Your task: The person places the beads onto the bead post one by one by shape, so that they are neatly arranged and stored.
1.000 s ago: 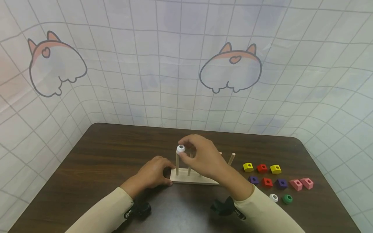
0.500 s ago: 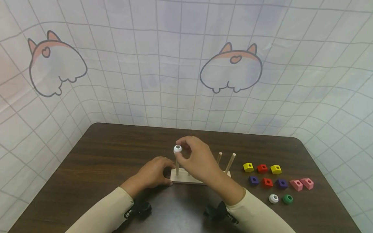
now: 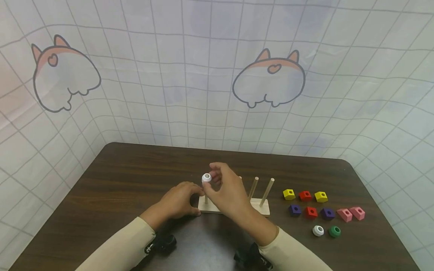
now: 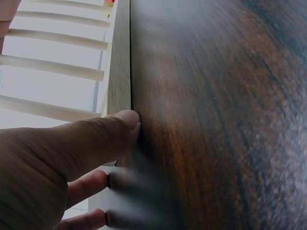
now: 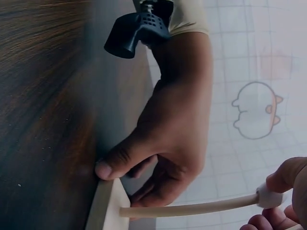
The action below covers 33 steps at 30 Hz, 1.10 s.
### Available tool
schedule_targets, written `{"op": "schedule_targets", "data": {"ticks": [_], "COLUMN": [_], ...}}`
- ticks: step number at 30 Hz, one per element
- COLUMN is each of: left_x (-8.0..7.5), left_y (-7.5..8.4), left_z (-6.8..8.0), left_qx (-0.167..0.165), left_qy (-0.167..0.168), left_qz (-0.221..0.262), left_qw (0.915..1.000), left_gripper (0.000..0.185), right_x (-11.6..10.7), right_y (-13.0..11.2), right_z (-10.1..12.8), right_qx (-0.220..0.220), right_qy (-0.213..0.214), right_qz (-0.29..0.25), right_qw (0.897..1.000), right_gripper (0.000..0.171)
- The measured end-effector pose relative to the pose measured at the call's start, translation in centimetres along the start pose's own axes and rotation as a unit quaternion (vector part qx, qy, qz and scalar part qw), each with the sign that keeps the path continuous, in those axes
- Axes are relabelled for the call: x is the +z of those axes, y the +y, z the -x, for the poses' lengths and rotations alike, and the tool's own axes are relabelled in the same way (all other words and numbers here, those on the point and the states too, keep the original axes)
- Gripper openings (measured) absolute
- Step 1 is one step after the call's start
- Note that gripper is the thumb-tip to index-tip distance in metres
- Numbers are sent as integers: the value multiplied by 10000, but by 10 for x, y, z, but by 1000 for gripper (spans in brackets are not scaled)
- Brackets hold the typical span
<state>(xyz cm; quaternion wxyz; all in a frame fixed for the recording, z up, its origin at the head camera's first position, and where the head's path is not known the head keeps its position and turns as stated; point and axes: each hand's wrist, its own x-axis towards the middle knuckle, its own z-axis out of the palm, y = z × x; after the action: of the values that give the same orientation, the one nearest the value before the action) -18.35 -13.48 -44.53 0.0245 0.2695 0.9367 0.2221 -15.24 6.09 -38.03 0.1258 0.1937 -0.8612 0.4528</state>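
A wooden peg stand (image 3: 211,206) with a row of upright pegs lies on the dark table. My left hand (image 3: 181,200) grips its left end, the thumb (image 4: 125,125) pressed against the long front side in the left wrist view. Around the top of the leftmost peg (image 5: 192,210) sits a white bead (image 3: 206,178), the peg's tip showing in its hole. My right hand (image 3: 229,194) holds this bead between thumb and fingers, as the right wrist view (image 5: 271,197) bead shows too. The right hand covers part of the stand and its middle pegs.
Right of the stand lie yellow blocks (image 3: 289,194), red blocks (image 3: 311,212), purple blocks (image 3: 327,214) and pink blocks (image 3: 357,213), all with holes. Nearer are another white bead (image 3: 318,230) and a green bead (image 3: 335,231). A patterned white curtain (image 3: 190,94) stands behind the table.
My right hand has moved left and then slightly down with the white bead, from above the leftmost peg onto its tip. The left hand stays put.
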Motion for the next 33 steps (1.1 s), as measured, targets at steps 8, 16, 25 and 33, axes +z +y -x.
{"op": "schedule_targets", "data": {"ticks": [8, 16, 25, 33], "left_x": [-1, -1, -2, -2], "left_y": [0, 3, 4, 4], "left_z": [0, -1, -1, 0], "left_qx": [-34, -140, -290, -289], "left_qy": [-3, -20, -114, -72], "left_qz": [-15, -32, -47, -71], "left_qw": [10000, 9999, 9995, 9995], "left_gripper": [49, 49, 51, 48], "right_x": [5, 19, 39, 50], "right_y": [7, 18, 41, 52], "right_z": [5, 14, 25, 31], "right_qx": [182, 588, 998, 875], "right_qy": [22, 48, -36, -15], "right_qz": [-195, -561, -634, -287], "right_qw": [9996, 9967, 9930, 9957], "right_gripper": [56, 78, 74, 68]}}
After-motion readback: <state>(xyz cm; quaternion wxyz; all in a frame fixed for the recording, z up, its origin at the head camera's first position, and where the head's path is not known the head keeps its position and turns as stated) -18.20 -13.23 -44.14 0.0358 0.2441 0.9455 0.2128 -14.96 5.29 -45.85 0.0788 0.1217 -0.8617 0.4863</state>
